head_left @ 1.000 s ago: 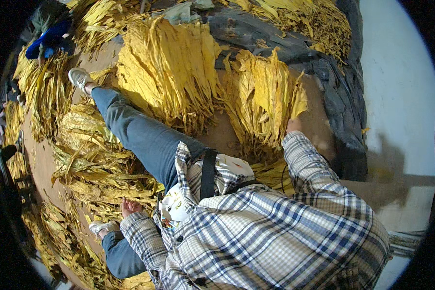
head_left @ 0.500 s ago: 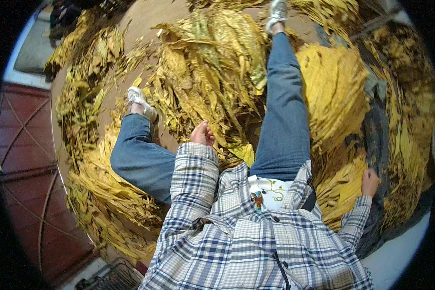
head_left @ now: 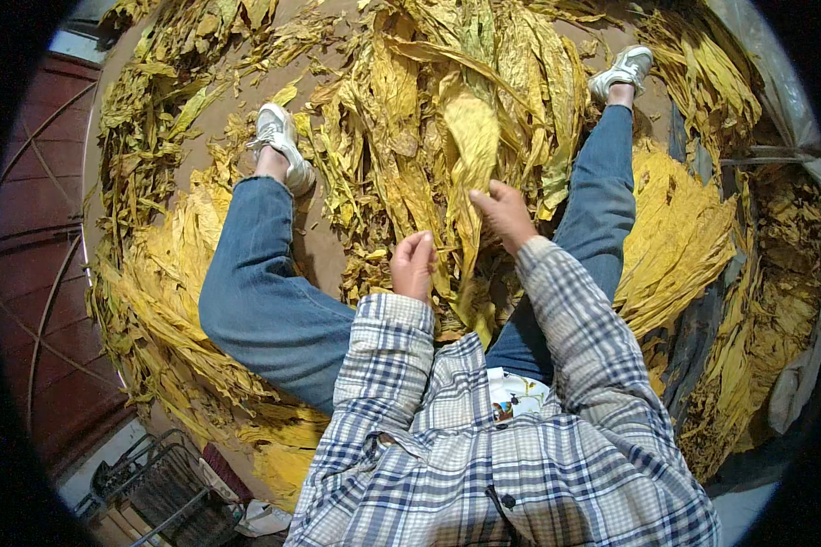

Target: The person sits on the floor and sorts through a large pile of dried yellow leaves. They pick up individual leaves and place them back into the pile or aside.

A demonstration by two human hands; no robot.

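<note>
Between my legs lies a big heap of dried yellow tobacco leaves (head_left: pixel 383 137). My right hand (head_left: pixel 506 215) has come over the heap's near end, thumb and fingers closed on the edge of one long tobacco leaf (head_left: pixel 472 137). This leaf is blurred by motion; its broad part points away from me and its narrow part hangs toward my lap. My left hand (head_left: pixel 414 266) is just left of the leaf, thumb and fingertips pressed together. Whether anything thin sits in that pinch cannot be made out.
Fanned stacks of yellow leaves lie beside my left leg (head_left: pixel 169 301) and my right leg (head_left: pixel 680 242). Darker leaves (head_left: pixel 775 264) pile up at the far right. A dark red door (head_left: pixel 55 228) stands at the left, with a metal-framed chair (head_left: pixel 178 483) at the lower left.
My right hand has swung from the stack on the right to the middle and now holds a leaf. My left hand has shifted slightly right. My right foot appears farther right.
</note>
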